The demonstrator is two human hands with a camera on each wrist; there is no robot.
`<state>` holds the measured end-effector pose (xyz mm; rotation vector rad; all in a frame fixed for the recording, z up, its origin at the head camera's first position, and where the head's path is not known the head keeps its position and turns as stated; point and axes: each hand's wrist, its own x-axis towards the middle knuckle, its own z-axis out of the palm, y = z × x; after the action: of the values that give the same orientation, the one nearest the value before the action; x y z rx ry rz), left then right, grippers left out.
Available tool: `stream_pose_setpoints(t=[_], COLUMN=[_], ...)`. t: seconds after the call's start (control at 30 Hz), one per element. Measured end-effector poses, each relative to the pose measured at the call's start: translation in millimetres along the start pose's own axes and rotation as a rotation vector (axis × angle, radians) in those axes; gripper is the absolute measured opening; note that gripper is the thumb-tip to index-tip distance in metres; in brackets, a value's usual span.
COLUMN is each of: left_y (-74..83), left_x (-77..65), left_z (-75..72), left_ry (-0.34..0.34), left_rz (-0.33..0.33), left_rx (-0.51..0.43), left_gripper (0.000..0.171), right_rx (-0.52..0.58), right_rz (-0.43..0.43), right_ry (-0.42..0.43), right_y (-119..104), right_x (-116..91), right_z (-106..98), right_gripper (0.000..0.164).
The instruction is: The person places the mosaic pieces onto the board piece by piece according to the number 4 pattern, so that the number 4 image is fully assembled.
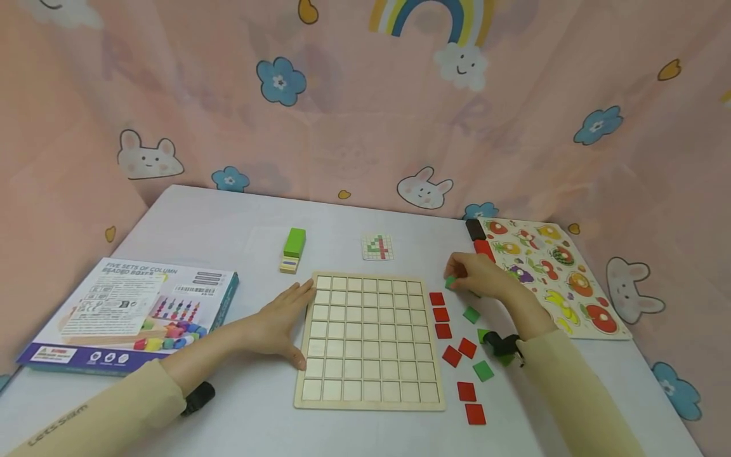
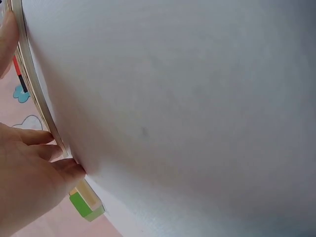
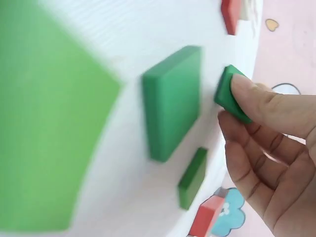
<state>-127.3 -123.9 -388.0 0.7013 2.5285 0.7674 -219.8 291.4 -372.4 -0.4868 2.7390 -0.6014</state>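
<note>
My right hand (image 1: 476, 274) pinches a green square tile (image 3: 228, 94) between thumb and fingers, right of the board's upper corner. The wooden grid board (image 1: 368, 343) lies flat, its squares bare. My left hand (image 1: 268, 327) is spread along the board's left edge, thumb low and fingers near the top corner; in the left wrist view its fingertips touch the board's side. Loose red tiles (image 1: 443, 331) lie in a rough column beside the board. Several green tiles (image 1: 483, 370) are scattered near them, some partly hidden under the right wrist.
Behind the board lies a small pattern card (image 1: 377, 247) with green and red squares. A green block (image 1: 295, 242) stands at the back left. A bead-set box (image 1: 131, 311) lies at left, a fruit puzzle board (image 1: 556, 273) at right, with red and black blocks (image 1: 475, 229) by its edge.
</note>
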Motion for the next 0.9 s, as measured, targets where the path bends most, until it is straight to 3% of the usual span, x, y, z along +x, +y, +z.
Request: stream_pose_setpoints(t=[0.33, 0.7, 0.9], left_y=[2.5, 3.0, 1.9], left_x=[-0.1, -0.3, -0.1], left_z=[0.7, 0.7, 1.5], left_ry=[0.003, 0.009, 0.008], left_rz=[-0.018, -0.013, -0.014], left_rx=[0.033, 0.040, 0.040], left_gripper=[0.132, 0.131, 0.130], right_rx=[0.123, 0.151, 0.129], right_rz=[-0.096, -0.213, -0.207], right_ry=[0.123, 0.027, -0.018], right_y=[-42, -82, -92], right_x=[17, 41, 49], right_z=[3, 21, 31], right_gripper=[0.012, 0.010, 0.009])
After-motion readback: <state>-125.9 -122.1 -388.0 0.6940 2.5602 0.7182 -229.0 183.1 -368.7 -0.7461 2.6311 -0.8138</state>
